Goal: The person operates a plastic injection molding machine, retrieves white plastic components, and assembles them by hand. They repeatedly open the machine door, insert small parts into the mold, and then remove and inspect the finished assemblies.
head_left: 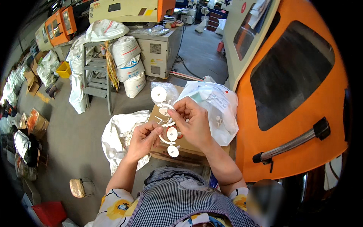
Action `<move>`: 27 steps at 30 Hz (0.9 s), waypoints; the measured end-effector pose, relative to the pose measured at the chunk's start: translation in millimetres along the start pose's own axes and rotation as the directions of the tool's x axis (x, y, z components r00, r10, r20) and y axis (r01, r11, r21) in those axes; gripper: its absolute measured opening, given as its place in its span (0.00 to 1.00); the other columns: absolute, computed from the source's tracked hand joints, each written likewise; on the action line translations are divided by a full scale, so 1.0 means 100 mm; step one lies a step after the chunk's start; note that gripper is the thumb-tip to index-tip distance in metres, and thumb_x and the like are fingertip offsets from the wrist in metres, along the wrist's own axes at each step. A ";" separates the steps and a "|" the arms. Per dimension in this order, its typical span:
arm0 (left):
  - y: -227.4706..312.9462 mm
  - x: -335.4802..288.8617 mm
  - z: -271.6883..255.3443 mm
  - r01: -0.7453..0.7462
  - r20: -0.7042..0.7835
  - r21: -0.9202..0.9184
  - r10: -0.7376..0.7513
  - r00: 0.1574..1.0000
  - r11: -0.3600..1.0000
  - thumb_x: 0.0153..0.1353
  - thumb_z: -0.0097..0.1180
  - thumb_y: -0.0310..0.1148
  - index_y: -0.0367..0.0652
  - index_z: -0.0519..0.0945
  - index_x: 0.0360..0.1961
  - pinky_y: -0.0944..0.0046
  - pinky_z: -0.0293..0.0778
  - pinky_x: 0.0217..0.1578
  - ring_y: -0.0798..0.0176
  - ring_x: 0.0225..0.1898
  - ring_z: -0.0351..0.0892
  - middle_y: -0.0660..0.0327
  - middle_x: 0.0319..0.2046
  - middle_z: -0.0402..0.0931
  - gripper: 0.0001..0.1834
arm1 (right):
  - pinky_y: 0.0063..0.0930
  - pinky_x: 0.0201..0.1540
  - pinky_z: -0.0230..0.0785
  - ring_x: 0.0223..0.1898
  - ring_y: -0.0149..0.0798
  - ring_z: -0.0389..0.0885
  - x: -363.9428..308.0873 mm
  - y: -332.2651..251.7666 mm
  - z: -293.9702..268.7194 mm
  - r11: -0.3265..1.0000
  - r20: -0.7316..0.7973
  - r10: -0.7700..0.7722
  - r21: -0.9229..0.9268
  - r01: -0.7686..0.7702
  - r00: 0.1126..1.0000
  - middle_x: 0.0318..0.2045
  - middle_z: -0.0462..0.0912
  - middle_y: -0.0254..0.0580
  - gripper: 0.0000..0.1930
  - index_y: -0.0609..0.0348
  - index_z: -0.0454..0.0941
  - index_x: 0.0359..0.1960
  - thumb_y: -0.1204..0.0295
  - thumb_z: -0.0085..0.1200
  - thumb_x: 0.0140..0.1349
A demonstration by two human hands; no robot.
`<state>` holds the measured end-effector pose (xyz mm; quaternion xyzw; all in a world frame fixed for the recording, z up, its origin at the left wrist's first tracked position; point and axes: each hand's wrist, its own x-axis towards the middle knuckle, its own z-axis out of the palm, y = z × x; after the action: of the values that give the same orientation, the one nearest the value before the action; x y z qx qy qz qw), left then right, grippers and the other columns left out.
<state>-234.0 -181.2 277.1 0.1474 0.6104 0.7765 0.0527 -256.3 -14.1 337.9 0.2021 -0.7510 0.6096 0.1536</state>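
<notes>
Between my hands is a white moulded plastic piece, with several round discs (172,134) joined by thin curved runners. My left hand (145,139) pinches its lower left part between thumb and fingertips. On the upper right side, my right hand (194,123) grips it with thumb and bent fingers, which hide part of the runner. The piece is held above a cardboard box (189,150). To the right of the box top, a white plastic bag (221,130) bulges, with small white parts showing through it. A crumpled white sack (116,138) lies open on the left.
Close on my right stands an orange machine door (302,142) with a metal handle (291,145). Ahead are a grey step ladder (97,90), stacked sacks (128,68) and a grey machine cabinet (157,56). Bags and cartons line the far left floor.
</notes>
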 end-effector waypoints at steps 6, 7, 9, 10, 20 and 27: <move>0.02 -0.12 -0.13 -0.010 -0.058 0.086 0.015 0.998 0.996 0.63 0.51 0.31 0.36 0.76 0.28 0.77 0.58 0.17 0.79 0.16 0.64 0.69 0.18 0.69 0.09 | 0.22 0.21 0.63 0.18 0.29 0.70 0.26 -0.12 0.05 0.956 0.052 -0.198 -0.211 0.204 0.979 0.23 0.75 0.38 0.16 0.61 0.73 0.35 0.68 0.64 0.49; 0.03 -0.14 -0.14 -0.013 -0.061 0.090 0.018 0.998 0.996 0.63 0.51 0.31 0.36 0.76 0.29 0.77 0.58 0.17 0.79 0.16 0.63 0.69 0.18 0.69 0.09 | 0.23 0.21 0.63 0.18 0.31 0.70 0.32 -0.13 0.07 0.946 0.089 -0.227 -0.218 0.241 0.970 0.24 0.75 0.39 0.18 0.61 0.73 0.36 0.67 0.65 0.48; 0.03 -0.17 -0.16 -0.019 -0.062 0.102 0.025 0.998 0.995 0.62 0.52 0.30 0.36 0.76 0.29 0.77 0.58 0.17 0.79 0.17 0.63 0.69 0.18 0.69 0.08 | 0.25 0.22 0.63 0.18 0.33 0.70 0.39 -0.16 0.13 0.949 0.137 -0.229 -0.189 0.253 0.964 0.22 0.75 0.40 0.17 0.61 0.73 0.35 0.68 0.65 0.47; 0.04 -0.19 -0.17 -0.017 -0.066 0.110 0.025 0.998 0.994 0.62 0.52 0.29 0.36 0.76 0.29 0.77 0.58 0.17 0.79 0.17 0.62 0.69 0.18 0.68 0.08 | 0.25 0.22 0.63 0.17 0.32 0.70 0.42 -0.17 0.15 0.942 0.166 -0.223 -0.215 0.256 0.961 0.21 0.75 0.40 0.16 0.61 0.73 0.34 0.69 0.64 0.47; 0.09 -0.28 -0.18 -0.012 -0.120 0.188 0.035 0.992 0.982 0.61 0.53 0.29 0.36 0.77 0.30 0.77 0.57 0.18 0.79 0.18 0.61 0.71 0.17 0.67 0.07 | 0.13 0.18 0.61 0.17 0.18 0.69 0.47 -0.22 0.16 0.985 0.235 -0.057 -0.147 0.094 0.970 0.17 0.75 0.32 0.07 0.66 0.74 0.28 0.74 0.57 0.56; 0.13 -0.28 -0.22 -0.055 -0.103 0.205 0.077 0.992 0.977 0.61 0.53 0.29 0.36 0.76 0.28 0.77 0.57 0.17 0.80 0.16 0.61 0.70 0.16 0.66 0.08 | 0.18 0.22 0.72 0.20 0.25 0.77 0.46 -0.20 0.06 0.983 0.301 0.091 0.128 -0.134 0.949 0.21 0.78 0.35 0.09 0.67 0.77 0.36 0.74 0.47 0.63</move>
<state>-212.6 -212.4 280.4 0.1291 0.6825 0.7190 -0.0222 -286.7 -28.9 375.9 0.2580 -0.7288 0.6341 -0.0102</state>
